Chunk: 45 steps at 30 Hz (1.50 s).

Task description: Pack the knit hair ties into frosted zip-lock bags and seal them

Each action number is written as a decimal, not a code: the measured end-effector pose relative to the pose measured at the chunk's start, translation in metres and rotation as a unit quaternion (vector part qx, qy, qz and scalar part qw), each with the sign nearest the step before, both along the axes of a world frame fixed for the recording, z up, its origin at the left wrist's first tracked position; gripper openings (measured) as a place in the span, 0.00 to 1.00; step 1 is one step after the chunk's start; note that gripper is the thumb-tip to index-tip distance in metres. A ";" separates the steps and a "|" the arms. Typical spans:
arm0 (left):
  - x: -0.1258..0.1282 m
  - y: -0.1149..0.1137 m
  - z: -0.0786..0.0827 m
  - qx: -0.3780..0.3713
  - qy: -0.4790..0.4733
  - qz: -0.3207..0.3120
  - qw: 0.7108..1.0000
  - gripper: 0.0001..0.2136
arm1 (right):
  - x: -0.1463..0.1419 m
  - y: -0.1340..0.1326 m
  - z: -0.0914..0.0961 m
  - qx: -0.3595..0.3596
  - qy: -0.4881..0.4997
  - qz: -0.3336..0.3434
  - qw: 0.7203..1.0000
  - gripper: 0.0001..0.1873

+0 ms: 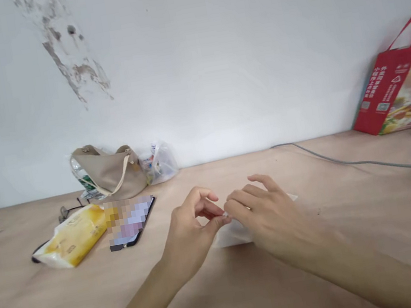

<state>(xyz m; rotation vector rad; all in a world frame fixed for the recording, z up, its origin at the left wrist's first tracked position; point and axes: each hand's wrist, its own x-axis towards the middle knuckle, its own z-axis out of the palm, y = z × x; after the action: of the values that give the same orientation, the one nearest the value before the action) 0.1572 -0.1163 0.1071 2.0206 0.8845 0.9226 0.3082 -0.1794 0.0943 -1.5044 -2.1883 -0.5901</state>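
Phone (132, 221) screen pixelated on my feed, unreadable. Left hand (190, 227) pinching corner of white sheet (234, 234), mid table (230, 302). Sheet pale, blurry, mostly hidden under right hand (268, 214), can't tell its grip. Red bag (395, 90) cut off.

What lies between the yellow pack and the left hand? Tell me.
A phone lies flat between the yellow pack and the left hand, head view.
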 end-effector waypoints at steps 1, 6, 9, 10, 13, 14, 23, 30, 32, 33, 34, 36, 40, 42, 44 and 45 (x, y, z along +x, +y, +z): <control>-0.001 0.001 0.000 0.004 -0.002 0.002 1.000 0.09 | 0.006 -0.001 -0.002 0.013 -0.010 -0.002 1.000 0.13; -0.013 0.022 -0.002 0.042 -0.042 0.050 0.997 0.11 | 0.074 -0.015 -0.020 0.081 -0.032 -0.058 0.995 0.13; -0.021 0.035 -0.005 0.040 -0.045 0.038 0.997 0.11 | 0.109 -0.032 -0.029 0.129 -0.067 -0.101 0.984 0.13; -0.023 0.038 -0.004 0.046 -0.039 0.031 0.998 0.10 | 0.114 -0.039 -0.029 0.135 -0.077 -0.102 0.983 0.14; -0.031 0.034 0.004 0.063 0.043 -0.011 0.997 0.07 | 0.113 -0.065 -0.027 0.126 -0.075 -0.088 0.985 0.16; -0.033 0.029 0.008 0.058 0.094 -0.035 0.993 0.06 | 0.109 -0.073 -0.025 0.110 -0.061 -0.074 0.989 0.16; 0.037 -0.060 -0.053 0.543 0.071 -0.139 0.825 0.02 | 0.103 -0.047 -0.065 -0.207 0.443 -0.130 0.863 0.15; 0.071 -0.060 -0.080 0.617 0.120 -0.084 0.773 0.07 | 0.102 -0.018 -0.098 -0.293 0.570 -0.079 0.763 0.10; 0.067 -0.057 -0.080 0.615 0.119 -0.081 0.776 0.07 | 0.103 -0.022 -0.094 -0.307 0.598 -0.078 0.736 0.10; 0.064 -0.057 -0.080 0.611 0.119 -0.080 0.778 0.07 | 0.104 -0.025 -0.091 -0.316 0.607 -0.077 0.725 0.11; 0.062 -0.056 -0.080 0.608 0.118 -0.081 0.781 0.07 | 0.104 -0.027 -0.088 -0.324 0.614 -0.074 0.716 0.12; 0.060 -0.057 -0.079 0.601 0.115 -0.086 0.786 0.07 | 0.105 -0.029 -0.085 -0.329 0.618 -0.063 0.711 0.14; 0.060 -0.062 -0.083 0.597 0.094 -0.099 0.790 0.09 | 0.105 -0.023 -0.093 -0.294 0.603 -0.052 0.740 0.13; 0.059 -0.065 -0.086 0.599 0.066 -0.094 0.792 0.10 | 0.105 -0.019 -0.099 -0.273 0.585 -0.059 0.761 0.11; 0.057 -0.067 -0.087 0.590 0.049 -0.086 0.802 0.12 | 0.105 -0.017 -0.101 -0.257 0.562 -0.066 0.784 0.10; 0.055 -0.067 -0.086 0.578 0.049 -0.092 0.810 0.13 | 0.105 -0.018 -0.100 -0.247 0.548 -0.072 0.796 0.10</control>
<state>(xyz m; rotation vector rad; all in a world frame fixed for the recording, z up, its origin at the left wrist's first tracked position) 0.2117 -0.1834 0.0208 3.1046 0.0583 1.4441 0.4137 -0.1974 -0.0054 -1.6193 -1.2987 0.7590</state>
